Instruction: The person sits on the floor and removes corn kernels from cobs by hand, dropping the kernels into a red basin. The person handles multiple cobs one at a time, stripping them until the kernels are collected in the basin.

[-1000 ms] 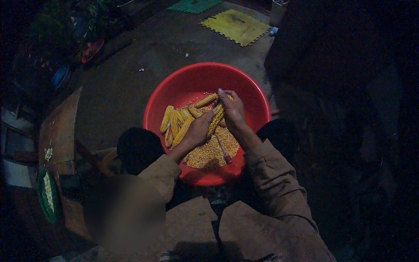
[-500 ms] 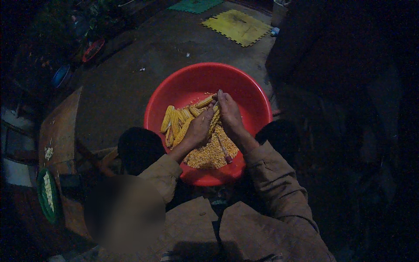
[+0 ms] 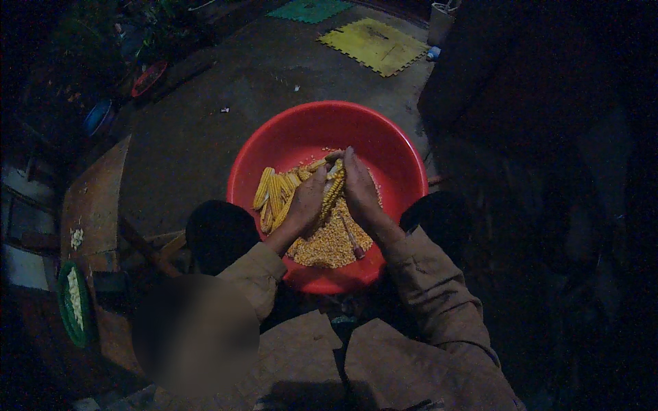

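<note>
Between my two hands is a yellow corn cob [image 3: 333,191], tilted, with part of its tip hidden by fingers. My left hand [image 3: 307,203] wraps its left side, while my right hand [image 3: 360,190] presses against the right side with fingers stretched upward. Both are over a wide red basin [image 3: 288,134]. Several whole corn cobs [image 3: 273,196] lie in it to the left, partly behind my left hand. Loose kernels [image 3: 325,248] are heaped at the near side. A thin tool with a dark red handle [image 3: 358,252] rests on that heap.
My knees flank the basin. To the left stands a wooden bench or board [image 3: 96,198], with a green tray [image 3: 72,301] of pale pieces. Yellow [image 3: 375,45] and green [image 3: 310,9] foam mats lie on the far floor. Red [image 3: 149,79] and blue [image 3: 98,118] basins sit far left.
My left hand has shifted slightly up along the cob and its fingers look straighter. My right hand has moved slightly down. The cob stays between them.
</note>
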A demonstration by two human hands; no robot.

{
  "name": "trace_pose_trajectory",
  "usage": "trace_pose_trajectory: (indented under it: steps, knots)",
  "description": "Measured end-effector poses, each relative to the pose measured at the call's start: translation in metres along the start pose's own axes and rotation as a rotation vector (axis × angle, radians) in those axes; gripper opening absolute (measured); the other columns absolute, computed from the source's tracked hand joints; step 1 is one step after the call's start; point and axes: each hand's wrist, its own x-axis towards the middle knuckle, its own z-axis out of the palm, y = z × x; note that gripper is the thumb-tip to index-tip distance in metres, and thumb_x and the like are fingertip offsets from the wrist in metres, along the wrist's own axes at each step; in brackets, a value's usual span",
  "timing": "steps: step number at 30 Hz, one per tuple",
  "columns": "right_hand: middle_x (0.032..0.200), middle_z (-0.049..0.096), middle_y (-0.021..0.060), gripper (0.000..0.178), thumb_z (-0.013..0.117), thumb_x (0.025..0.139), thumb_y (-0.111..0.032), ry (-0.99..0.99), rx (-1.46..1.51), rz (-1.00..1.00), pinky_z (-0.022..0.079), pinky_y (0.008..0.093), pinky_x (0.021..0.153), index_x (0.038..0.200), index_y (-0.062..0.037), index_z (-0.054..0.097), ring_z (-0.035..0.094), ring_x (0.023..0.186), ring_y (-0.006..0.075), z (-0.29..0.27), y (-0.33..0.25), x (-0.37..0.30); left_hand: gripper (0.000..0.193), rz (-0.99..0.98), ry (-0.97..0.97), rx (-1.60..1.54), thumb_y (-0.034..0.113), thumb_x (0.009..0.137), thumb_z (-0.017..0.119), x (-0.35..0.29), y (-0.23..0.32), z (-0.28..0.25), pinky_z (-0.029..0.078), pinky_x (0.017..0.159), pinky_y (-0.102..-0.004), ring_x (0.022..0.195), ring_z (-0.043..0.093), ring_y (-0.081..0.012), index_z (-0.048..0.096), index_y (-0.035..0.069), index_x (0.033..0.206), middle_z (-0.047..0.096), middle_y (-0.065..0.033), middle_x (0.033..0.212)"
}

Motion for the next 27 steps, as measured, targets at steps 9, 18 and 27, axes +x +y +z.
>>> trace_pose_trajectory:
  steps: [9, 18, 27]
  knots:
    - [0.114, 0.055, 0.0134, 0.054, 0.024, 0.1, -0.045, -0.122, 0.07, -0.022, 0.032, 0.0331, 0.1, 0.114, -0.0023, 0.055, 0.049, 0.111, 0.0237, 0.003, 0.01, 0.0, 0.058, 0.006, -0.067, -0.067, 0.05, 0.096, 0.035, -0.008, 0.01, 0.002, 0.04, 0.092, -0.03, 0.107, 0.053, -0.0185, 0.048, 0.001, 0.124, 0.059, -0.0117, 0.111]
    - [0.12, 0.054, 0.0139, 0.054, 0.023, 0.1, -0.043, -0.077, 0.019, -0.085, 0.031, 0.0338, 0.102, 0.117, -0.0011, 0.052, 0.048, 0.114, 0.0233, 0.008, 0.007, -0.007, 0.053, -0.087, -0.068, -0.267, 0.049, 0.094, 0.041, -0.012, 0.019, -0.005, 0.048, 0.063, -0.0304, 0.071, 0.059, -0.0164, 0.05, 0.001, 0.114, 0.059, -0.008, 0.084]
    - [0.12, 0.055, 0.0139, 0.051, 0.02, 0.102, -0.037, -0.166, 0.063, -0.163, 0.032, 0.0325, 0.103, 0.119, -0.0001, 0.051, 0.048, 0.116, 0.0223, 0.015, -0.005, -0.016, 0.044, -0.094, -0.041, -0.301, 0.047, 0.094, 0.041, -0.018, 0.036, -0.006, 0.044, 0.045, -0.0281, 0.052, 0.053, -0.0139, 0.051, 0.005, 0.1, 0.054, -0.0049, 0.069]
